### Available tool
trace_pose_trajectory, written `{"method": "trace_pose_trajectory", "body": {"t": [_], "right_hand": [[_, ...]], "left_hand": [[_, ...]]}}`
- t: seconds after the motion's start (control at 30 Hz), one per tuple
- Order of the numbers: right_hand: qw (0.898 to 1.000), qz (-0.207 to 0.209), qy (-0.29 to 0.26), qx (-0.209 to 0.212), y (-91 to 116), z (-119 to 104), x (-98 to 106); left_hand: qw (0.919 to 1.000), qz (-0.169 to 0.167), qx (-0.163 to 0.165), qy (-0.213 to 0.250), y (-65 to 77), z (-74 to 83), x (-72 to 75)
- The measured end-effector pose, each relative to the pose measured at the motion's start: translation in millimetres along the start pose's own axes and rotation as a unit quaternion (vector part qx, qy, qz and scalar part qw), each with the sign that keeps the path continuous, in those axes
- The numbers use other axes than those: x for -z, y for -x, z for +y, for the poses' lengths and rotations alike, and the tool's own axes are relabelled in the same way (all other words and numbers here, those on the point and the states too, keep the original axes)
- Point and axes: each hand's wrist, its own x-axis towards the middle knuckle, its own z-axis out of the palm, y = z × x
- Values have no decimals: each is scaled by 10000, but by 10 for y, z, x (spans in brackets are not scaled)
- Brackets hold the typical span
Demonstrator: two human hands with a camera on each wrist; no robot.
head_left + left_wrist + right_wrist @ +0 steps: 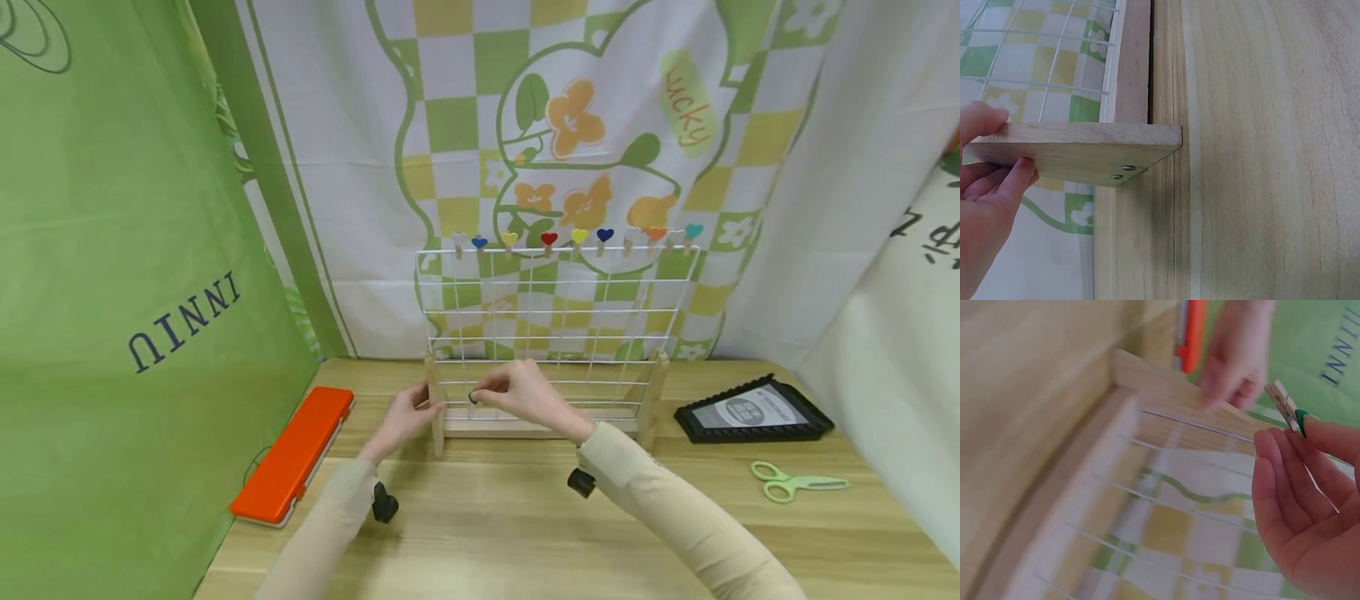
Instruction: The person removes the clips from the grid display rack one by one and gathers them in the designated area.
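A white wire grid point(551, 337) stands upright in a wooden base, with several small clothespins bearing coloured hearts, such as a red heart clothespin point(549, 239), along its top wire. My left hand point(405, 417) grips the wooden side piece point(1079, 150) at the grid's left end, thumb on one face and fingers on the other. In front of the lower left of the grid, my right hand point(525, 393) pinches a small wooden clothespin point(1284, 407) with a dark green decoration between thumb and fingertips. The clothespin appears apart from the wires.
An orange-red case point(296, 454) lies on the wooden table left of the stand. To the right are a black tray-like holder point(750, 410) with a grey label and green scissors point(798, 482). Patterned curtains point(450, 125) hang behind and at both sides.
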Motion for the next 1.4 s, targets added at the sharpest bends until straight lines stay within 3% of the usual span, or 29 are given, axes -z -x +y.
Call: {"method": "trace_pose_trajectory", "body": {"t": [0.3,0.63,0.9,1.4], "right_hand": [[9975,-576,-217,-351,213,452,-625],[9915,-1017,-381,-721,319,657,-982],[9838,-1246,-449,-1209,315,721,-1086],[9810,-1259,-516,-1380,282,753,-1071]], "left_hand": [[9999,-70,-91,-40,2,-9,10],[9999,-82,-19,-109,18,26,5],[9999,-20,14,-122,13,14,17],[9999,19,11,-160,9,7,7]]}}
